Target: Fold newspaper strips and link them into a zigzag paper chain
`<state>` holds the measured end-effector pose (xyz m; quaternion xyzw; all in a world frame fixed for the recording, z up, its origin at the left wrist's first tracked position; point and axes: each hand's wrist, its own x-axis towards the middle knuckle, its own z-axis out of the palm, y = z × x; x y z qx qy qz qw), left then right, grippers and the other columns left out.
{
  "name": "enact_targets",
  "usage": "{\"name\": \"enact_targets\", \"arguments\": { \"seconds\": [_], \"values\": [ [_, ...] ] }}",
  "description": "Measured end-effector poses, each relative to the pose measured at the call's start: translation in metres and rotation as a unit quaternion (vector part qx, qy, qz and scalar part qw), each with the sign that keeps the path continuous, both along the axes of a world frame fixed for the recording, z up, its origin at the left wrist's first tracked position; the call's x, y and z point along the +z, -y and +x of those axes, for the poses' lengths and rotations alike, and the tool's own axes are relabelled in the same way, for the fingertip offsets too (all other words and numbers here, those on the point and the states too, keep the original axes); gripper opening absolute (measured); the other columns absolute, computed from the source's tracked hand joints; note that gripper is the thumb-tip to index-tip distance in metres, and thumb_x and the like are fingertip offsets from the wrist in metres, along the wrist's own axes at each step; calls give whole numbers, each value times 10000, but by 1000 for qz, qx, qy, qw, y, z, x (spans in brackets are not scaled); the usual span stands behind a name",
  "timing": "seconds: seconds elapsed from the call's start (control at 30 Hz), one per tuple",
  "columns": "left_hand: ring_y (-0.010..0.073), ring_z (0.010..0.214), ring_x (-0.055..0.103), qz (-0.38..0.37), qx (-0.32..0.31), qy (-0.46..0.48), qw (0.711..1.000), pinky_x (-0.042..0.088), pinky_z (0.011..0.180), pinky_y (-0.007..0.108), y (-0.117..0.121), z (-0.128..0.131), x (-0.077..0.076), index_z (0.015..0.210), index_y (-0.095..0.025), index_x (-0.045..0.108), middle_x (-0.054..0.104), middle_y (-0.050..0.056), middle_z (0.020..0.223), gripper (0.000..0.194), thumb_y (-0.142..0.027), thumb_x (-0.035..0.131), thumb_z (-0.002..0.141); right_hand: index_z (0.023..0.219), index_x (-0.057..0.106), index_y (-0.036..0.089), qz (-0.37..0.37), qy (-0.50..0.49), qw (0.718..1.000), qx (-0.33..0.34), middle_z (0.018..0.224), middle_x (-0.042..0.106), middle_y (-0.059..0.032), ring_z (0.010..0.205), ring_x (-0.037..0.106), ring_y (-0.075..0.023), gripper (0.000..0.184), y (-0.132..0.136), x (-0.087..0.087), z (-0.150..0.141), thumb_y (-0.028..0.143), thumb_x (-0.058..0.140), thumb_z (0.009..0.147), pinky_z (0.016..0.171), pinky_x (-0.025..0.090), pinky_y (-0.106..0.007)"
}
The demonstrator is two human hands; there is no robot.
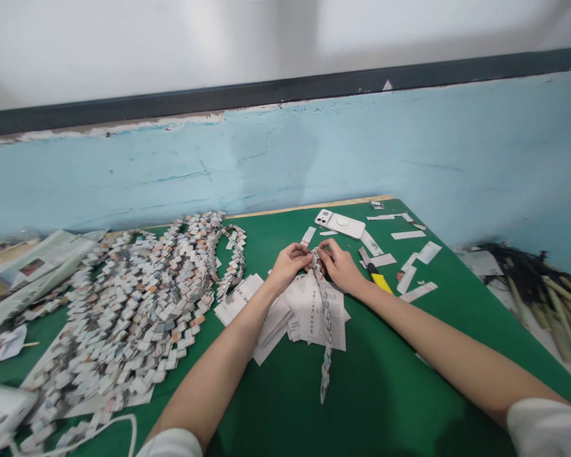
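A narrow folded-paper chain (327, 317) runs from between my two hands down toward the table's front, over several sheets of printed paper (309, 311). My left hand (291, 263) is closed, its fingers pinching the top end of the chain. From the other side, my right hand (339, 263) also pinches that end, thumb and fingertips together. The fingertips cover the uppermost links. By my right wrist lies a knife with a yellow handle (380, 279), partly under the forearm. Loose paper strips (371, 243) are scattered close to this hand.
A large heap of folded-paper chain (137, 298) covers the left of the green table (361, 393). A white phone (340, 223) lies behind my hands. A white power strip (2, 412) with a cable sits front left. Sticks (564, 311) lie beyond the right edge; a blue wall (385, 146) stands behind.
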<state>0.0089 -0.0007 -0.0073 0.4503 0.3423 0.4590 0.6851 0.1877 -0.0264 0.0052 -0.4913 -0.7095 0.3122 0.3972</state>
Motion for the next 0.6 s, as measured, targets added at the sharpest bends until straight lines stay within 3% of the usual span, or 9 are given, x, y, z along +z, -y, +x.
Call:
{"name": "enact_targets", "arguments": {
  "seconds": [0.6],
  "values": [
    [88,501,556,11,38,-56,998,434,544,232,2,4,4,784,-145,590,619,-19,603,479,-444,915,599,1060,512,240,4,22,1000,0,640,631,29,573,611,-188,189,2,2,0,411,432,1048,628,439,-295]
  ]
}}
